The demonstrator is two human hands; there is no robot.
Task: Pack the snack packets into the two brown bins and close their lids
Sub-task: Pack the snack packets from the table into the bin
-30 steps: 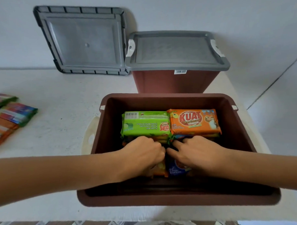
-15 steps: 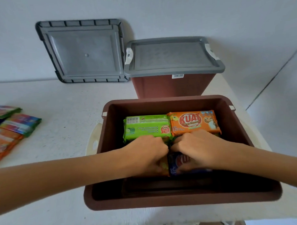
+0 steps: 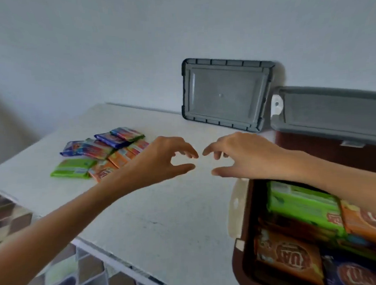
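Both hands hovered over the bare white tabletop (image 3: 155,218) at mid-frame, and neither gripped anything. The left hand (image 3: 162,158) was spread loose, fingers curled and thumb out, reaching from the lower left of the frame. The right hand (image 3: 240,155) mirrored it, coming in from the right edge, fingers hooked, palm empty. Their fingertips nearly met at the centre, just apart.

Left of centre lay a loose pile of flat foil snack packets (image 3: 102,154) on the table, overlapping one another: a lime-green packet (image 3: 72,169) at the near left, orange ones beside it, blue and purple ones behind. The left hand was just beside the pile's right end, covering part of it from view; whether it touched, I could not tell.

In the lower right corner sat the open brown plastic bin (image 3: 243,259), already holding a green packet and orange packets, with a blue one at the bottom edge. The right forearm crossed above it.

At the right edge, further back, stood the second brown plastic bin (image 3: 319,152) with its grey lid (image 3: 331,109) on. Left of it, a loose grey rectangular plastic lid (image 3: 226,94) leaned upright against the pale wall (image 3: 115,49), its ribbed underside facing out.
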